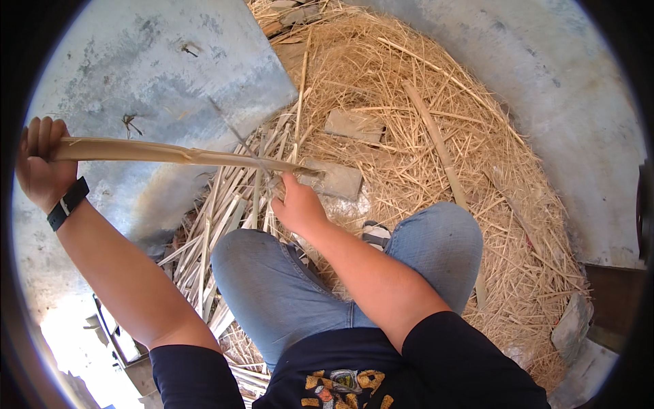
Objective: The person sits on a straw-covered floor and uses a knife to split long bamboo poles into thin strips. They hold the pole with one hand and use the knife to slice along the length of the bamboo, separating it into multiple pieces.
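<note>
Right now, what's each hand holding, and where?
The left hand grips a long pale strip at its left end; the right hand holds a thin blade by its lower end.

Long, pale bamboo strip [136, 151], a raised node midway, stretched from nine o'clock toward centre; thin grey blade [232, 127], slanted, tip toward eleven o'clock, crossing the strip

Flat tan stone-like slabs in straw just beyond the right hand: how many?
2. The nearer slab lies by the right hand, partly behind the long pale wooden strip's tip; the farther slab beyond it. Straw may hide more.
</note>
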The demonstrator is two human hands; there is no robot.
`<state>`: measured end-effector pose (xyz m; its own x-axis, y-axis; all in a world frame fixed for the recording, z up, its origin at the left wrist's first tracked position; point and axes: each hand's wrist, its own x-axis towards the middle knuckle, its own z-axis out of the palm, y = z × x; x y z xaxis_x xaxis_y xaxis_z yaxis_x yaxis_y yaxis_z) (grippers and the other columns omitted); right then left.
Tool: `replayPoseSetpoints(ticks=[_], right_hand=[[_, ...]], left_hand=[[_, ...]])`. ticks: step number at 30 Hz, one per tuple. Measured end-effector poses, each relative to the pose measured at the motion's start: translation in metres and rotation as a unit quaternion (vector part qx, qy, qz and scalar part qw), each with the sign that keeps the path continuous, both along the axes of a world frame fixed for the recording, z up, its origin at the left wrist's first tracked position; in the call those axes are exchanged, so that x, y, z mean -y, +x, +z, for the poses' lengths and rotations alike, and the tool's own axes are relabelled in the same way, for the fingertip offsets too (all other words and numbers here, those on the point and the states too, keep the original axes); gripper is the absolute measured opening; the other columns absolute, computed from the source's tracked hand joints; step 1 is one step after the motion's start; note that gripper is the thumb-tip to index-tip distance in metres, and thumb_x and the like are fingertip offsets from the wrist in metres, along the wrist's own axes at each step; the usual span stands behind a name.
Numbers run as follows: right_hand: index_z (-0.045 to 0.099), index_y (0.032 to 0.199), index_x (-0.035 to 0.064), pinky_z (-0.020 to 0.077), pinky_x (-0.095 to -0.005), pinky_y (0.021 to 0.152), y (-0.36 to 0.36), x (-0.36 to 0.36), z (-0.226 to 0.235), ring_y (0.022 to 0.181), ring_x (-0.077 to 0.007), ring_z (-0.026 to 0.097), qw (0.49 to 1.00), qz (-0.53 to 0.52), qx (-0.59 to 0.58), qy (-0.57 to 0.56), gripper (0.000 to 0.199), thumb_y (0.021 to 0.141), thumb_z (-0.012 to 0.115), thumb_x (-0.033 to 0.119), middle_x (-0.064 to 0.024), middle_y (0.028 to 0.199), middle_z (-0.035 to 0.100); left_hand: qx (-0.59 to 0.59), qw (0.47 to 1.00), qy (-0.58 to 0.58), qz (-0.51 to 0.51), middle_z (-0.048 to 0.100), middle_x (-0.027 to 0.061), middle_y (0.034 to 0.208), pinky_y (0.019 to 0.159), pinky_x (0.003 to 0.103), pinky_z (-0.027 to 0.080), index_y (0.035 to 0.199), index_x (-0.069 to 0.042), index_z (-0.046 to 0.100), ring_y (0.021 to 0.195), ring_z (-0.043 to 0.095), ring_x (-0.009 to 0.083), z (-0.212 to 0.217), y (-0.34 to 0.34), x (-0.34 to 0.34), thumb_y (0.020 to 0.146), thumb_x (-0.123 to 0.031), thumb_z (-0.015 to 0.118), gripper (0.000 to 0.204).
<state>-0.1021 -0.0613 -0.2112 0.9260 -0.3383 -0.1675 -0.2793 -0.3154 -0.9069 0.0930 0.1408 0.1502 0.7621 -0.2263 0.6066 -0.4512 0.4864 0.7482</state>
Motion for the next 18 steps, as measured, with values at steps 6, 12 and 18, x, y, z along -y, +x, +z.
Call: replayPoseSetpoints(ticks=[6,12,18], right_hand=[[0.053,0.128,-0.0005,0.0544,-0.0498,0.083,-0.005,-0.011,-0.081,0.092,-0.0419,0.069,0.989,-0.100,-0.103,0.030,0.047,0.085,0.064,0.016,-0.0258,0.098,0.069],[0.052,0.130,-0.0016,0.0535,-0.0488,0.088,-0.003,0.004,-0.053,0.099,-0.0417,0.067,0.986,-0.054,-0.154,0.034,0.050,0.085,0.065,0.016,-0.0267,0.103,0.068],[0.052,0.127,-0.0022,0.0539,-0.0476,0.088,0.004,0.004,-0.010,0.098,-0.0406,0.067,0.995,0.041,-0.085,0.013,0.048,0.085,0.066,0.016,-0.0260,0.104,0.068]], left_hand=[[-0.017,1.000,-0.001,0.016,0.023,-0.0011,0.064,0.056,0.029,0.022,0.066,-0.015,0.029,0.057,0.022,0.0125,-0.001,0.010,-0.025,0.085,-0.011,0.066,0.042],[-0.013,0.998,-0.002,0.063,0.022,-0.0007,0.064,0.056,0.029,0.023,0.066,-0.014,0.029,0.058,0.023,0.0126,-0.006,0.029,-0.058,0.084,-0.008,0.065,0.041],[-0.032,0.999,0.010,0.043,0.025,-0.0021,0.061,0.057,0.029,0.025,0.064,-0.015,0.031,0.055,0.025,0.0115,-0.004,0.045,-0.090,0.078,-0.013,0.068,0.040]])
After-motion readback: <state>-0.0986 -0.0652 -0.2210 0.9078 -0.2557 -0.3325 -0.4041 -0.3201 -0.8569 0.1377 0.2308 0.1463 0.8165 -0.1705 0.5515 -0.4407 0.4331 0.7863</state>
